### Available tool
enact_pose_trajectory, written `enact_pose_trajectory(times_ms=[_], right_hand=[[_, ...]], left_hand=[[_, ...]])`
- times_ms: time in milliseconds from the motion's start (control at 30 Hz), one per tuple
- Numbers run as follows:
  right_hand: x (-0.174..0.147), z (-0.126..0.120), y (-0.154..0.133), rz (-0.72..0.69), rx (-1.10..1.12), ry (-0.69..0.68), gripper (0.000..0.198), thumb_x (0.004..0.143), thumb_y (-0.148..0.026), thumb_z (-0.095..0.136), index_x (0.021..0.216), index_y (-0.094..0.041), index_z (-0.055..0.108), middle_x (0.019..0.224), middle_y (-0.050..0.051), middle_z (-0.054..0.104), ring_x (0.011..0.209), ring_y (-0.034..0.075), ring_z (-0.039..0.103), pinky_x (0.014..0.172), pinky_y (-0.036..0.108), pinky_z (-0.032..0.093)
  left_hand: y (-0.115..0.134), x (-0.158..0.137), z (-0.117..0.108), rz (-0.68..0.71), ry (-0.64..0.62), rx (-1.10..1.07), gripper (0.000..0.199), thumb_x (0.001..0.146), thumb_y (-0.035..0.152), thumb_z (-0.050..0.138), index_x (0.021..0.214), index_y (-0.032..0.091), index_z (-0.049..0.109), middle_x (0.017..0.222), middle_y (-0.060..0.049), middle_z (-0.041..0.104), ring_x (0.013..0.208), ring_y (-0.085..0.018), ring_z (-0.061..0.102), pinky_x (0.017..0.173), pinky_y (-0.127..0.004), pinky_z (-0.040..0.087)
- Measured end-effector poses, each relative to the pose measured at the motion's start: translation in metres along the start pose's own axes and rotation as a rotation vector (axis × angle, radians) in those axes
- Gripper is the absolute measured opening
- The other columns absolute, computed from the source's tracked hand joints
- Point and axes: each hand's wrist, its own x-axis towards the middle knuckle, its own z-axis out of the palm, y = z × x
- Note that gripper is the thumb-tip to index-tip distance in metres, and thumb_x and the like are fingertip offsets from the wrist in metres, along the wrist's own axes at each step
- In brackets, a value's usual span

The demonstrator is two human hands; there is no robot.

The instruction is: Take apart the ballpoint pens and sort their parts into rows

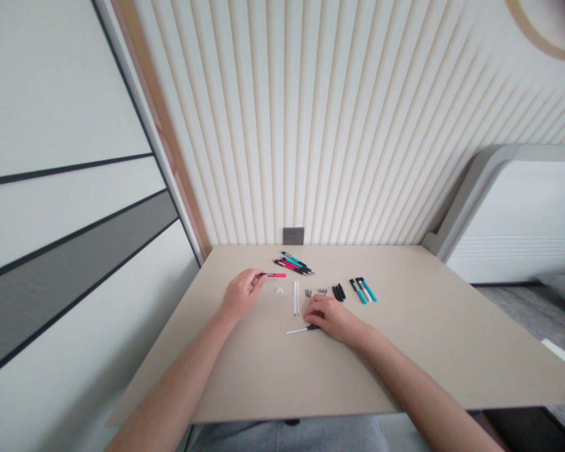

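My left hand [243, 292] is closed in a pinch on the dark end of a pink pen barrel [277, 275], which points right just above the tabletop. Low over the table, my right hand [329, 316] has its fingers curled around a black pen grip [313, 327], partly hidden beneath them. From that grip a thin white refill [295, 331] sticks out to the left. Two or so white refills [296, 298] lie between the hands. Small grey pen tips [307, 293] sit just beyond my right hand, and tiny whitish pieces [279, 290] lie near my left hand.
Several pink, blue and black pens [294, 263] are piled toward the back of the beige table [245, 370]. Black grips [339, 292] and blue and white pen barrels [363, 290] lie to the right. A ribbed wall [273, 157] with a dark socket [293, 236] stands behind.
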Motion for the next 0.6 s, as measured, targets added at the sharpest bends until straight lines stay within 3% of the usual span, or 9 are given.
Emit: enact_pose_trajectory(times_ms=[200, 333, 433, 600], right_hand=[[-0.001, -0.005, -0.002, -0.023, -0.033, 0.014, 0.017, 0.092, -0.027, 0.053, 0.087, -0.018, 0.066, 0.091, 0.005, 0.063, 0.085, 0.016, 0.059, 0.08, 0.027, 0.045], [0.002, -0.008, -0.006, 0.025, -0.075, 0.114, 0.018, 0.094, -0.025, 0.049, 0.091, -0.018, 0.065, 0.087, 0.005, 0.064, 0.078, 0.015, 0.058, 0.074, 0.026, 0.044], [0.013, -0.005, -0.011, 0.058, -0.189, 0.188, 0.019, 0.094, -0.025, 0.049, 0.093, -0.019, 0.066, 0.09, 0.006, 0.066, 0.083, 0.017, 0.059, 0.077, 0.027, 0.044], [0.043, 0.002, -0.024, 0.141, -0.415, 0.123, 0.017, 0.092, -0.023, 0.052, 0.096, -0.021, 0.067, 0.097, 0.008, 0.068, 0.095, 0.02, 0.061, 0.083, 0.028, 0.042]], left_hand=[[-0.001, 0.0, 0.0, -0.025, 0.039, 0.017, 0.02, 0.094, 0.033, 0.047, 0.096, 0.018, 0.06, 0.077, -0.001, 0.061, 0.069, -0.013, 0.057, 0.065, -0.024, 0.045], [-0.002, 0.0, 0.0, -0.049, 0.075, 0.02, 0.018, 0.094, 0.032, 0.048, 0.096, 0.018, 0.06, 0.077, -0.001, 0.061, 0.068, -0.013, 0.056, 0.064, -0.024, 0.044], [-0.002, 0.0, 0.0, -0.062, 0.076, 0.025, 0.019, 0.094, 0.033, 0.047, 0.096, 0.019, 0.06, 0.077, -0.001, 0.062, 0.068, -0.014, 0.056, 0.065, -0.025, 0.045], [-0.001, 0.0, 0.0, -0.061, 0.077, 0.023, 0.019, 0.094, 0.033, 0.047, 0.097, 0.019, 0.06, 0.079, -0.002, 0.062, 0.07, -0.014, 0.057, 0.067, -0.026, 0.045]])
